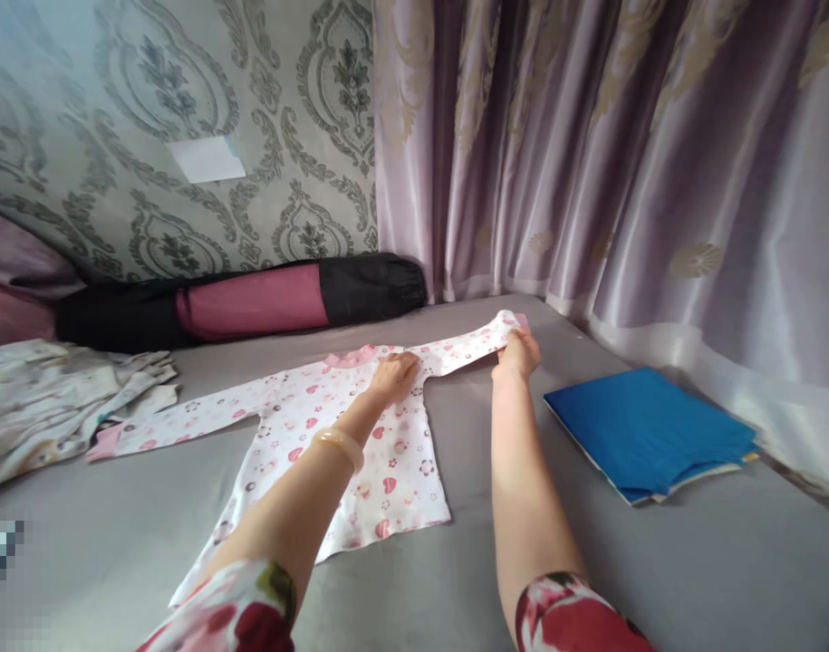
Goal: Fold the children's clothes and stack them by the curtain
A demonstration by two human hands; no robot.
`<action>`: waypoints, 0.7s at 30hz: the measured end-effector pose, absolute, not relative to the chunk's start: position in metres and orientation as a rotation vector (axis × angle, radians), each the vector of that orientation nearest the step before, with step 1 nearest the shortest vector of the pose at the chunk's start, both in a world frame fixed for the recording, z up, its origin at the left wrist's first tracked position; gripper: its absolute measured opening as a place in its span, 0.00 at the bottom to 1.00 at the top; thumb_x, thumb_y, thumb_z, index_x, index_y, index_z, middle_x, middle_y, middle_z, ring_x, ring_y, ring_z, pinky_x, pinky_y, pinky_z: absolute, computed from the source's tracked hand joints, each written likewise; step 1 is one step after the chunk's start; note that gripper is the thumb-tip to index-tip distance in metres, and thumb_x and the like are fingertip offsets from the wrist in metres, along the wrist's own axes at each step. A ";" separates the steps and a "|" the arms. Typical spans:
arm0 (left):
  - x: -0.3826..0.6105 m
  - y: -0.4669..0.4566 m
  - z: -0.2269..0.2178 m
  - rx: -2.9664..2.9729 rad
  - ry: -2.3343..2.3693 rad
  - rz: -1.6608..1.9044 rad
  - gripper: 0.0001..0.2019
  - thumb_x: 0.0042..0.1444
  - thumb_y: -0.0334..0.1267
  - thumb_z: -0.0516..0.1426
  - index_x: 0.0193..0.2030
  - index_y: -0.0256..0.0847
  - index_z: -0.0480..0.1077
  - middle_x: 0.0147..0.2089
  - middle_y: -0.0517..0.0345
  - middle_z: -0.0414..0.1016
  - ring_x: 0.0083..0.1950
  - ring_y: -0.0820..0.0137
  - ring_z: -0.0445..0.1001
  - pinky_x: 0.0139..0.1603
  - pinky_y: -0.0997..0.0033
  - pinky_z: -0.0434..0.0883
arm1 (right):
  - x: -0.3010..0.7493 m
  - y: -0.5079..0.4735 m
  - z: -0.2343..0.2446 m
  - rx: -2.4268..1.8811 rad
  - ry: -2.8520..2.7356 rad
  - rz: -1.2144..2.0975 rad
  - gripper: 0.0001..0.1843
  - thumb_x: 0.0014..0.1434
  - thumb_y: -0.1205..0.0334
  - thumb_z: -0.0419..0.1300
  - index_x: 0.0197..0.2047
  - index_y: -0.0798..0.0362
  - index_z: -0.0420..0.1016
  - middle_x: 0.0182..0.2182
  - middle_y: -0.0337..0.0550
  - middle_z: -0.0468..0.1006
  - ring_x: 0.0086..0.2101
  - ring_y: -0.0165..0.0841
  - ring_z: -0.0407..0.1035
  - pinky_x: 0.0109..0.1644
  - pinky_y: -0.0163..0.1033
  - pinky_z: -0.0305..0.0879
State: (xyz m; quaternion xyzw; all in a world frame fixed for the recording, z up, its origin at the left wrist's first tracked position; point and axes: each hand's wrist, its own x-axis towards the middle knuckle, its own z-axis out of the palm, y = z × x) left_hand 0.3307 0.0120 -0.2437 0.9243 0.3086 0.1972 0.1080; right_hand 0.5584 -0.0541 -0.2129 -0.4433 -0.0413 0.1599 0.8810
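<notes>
While the left hand (393, 376) lies flat and open on the shoulder of the heart-print top (400, 471), just below its pink collar, the right hand (518, 353) is closed on the cuff end of the sleeve (455, 349), pinching it and holding it stretched out away from the left hand. The two hands are apart, the sleeve running between them.

The top lies spread face-up on the grey bed (659, 580), its hem toward the person and its other sleeve reaching out past the left hand.

A hard pull at the cuff could, I judge, drag the body askew under the flat palm, since only pressure holds it; the soft bed gives and may wrinkle the cloth.

A blue folded cloth (649, 426) lies near the right hand, on its outer side, so a wide sweep might catch it. A heap of clothes (40, 398) sits well beyond the left hand.
</notes>
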 end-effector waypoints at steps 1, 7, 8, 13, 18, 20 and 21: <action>0.333 0.009 -0.243 2.704 0.967 0.537 0.17 0.66 0.40 0.45 0.53 0.41 0.71 0.58 0.51 0.73 0.58 0.62 0.68 0.61 0.60 0.62 | 0.555 -0.056 -0.206 -0.904 -0.016 0.321 0.20 0.46 0.72 0.59 0.45 0.51 0.68 0.31 0.30 0.74 0.33 0.27 0.74 0.36 0.32 0.73; 0.341 -0.001 -0.240 2.610 1.228 0.288 0.25 0.63 0.54 0.45 0.64 0.48 0.61 0.70 0.57 0.57 0.67 0.50 0.54 0.65 0.46 0.53 | 0.540 -0.070 -0.167 -0.750 0.111 0.593 0.19 0.47 0.78 0.59 0.42 0.52 0.68 0.31 0.31 0.75 0.31 0.23 0.73 0.34 0.28 0.73; 0.342 -0.001 -0.239 2.600 1.242 0.248 0.27 0.63 0.56 0.44 0.65 0.49 0.59 0.71 0.57 0.55 0.69 0.49 0.51 0.66 0.44 0.50 | 0.539 -0.072 -0.163 -0.728 0.099 0.660 0.14 0.48 0.77 0.59 0.38 0.53 0.69 0.31 0.33 0.75 0.30 0.23 0.73 0.33 0.26 0.72; 0.344 0.004 -0.226 2.566 1.240 0.065 0.34 0.60 0.61 0.44 0.69 0.48 0.53 0.74 0.54 0.49 0.73 0.45 0.39 0.68 0.40 0.41 | 0.533 -0.076 -0.155 -0.663 0.015 0.829 0.08 0.50 0.75 0.58 0.33 0.54 0.70 0.29 0.36 0.76 0.31 0.24 0.72 0.35 0.27 0.73; 0.349 0.007 -0.214 2.623 1.186 0.066 0.31 0.57 0.58 0.52 0.64 0.46 0.61 0.70 0.48 0.57 0.70 0.44 0.48 0.66 0.37 0.45 | 0.530 -0.070 -0.160 -0.803 -0.055 0.903 0.05 0.55 0.68 0.57 0.36 0.54 0.72 0.32 0.41 0.78 0.36 0.31 0.74 0.39 0.37 0.74; 0.346 0.007 -0.215 2.597 1.185 0.171 0.28 0.57 0.55 0.53 0.61 0.46 0.64 0.68 0.47 0.59 0.69 0.46 0.51 0.66 0.38 0.47 | 0.530 -0.067 -0.164 -0.854 -0.071 0.926 0.06 0.57 0.66 0.56 0.37 0.54 0.72 0.33 0.42 0.78 0.38 0.33 0.74 0.41 0.40 0.74; 0.341 0.007 -0.217 2.573 1.197 0.249 0.26 0.58 0.53 0.53 0.60 0.46 0.65 0.67 0.46 0.60 0.69 0.47 0.52 0.66 0.39 0.48 | 0.529 -0.065 -0.167 -0.867 -0.070 0.934 0.06 0.57 0.66 0.55 0.38 0.54 0.72 0.33 0.43 0.78 0.38 0.34 0.74 0.42 0.41 0.73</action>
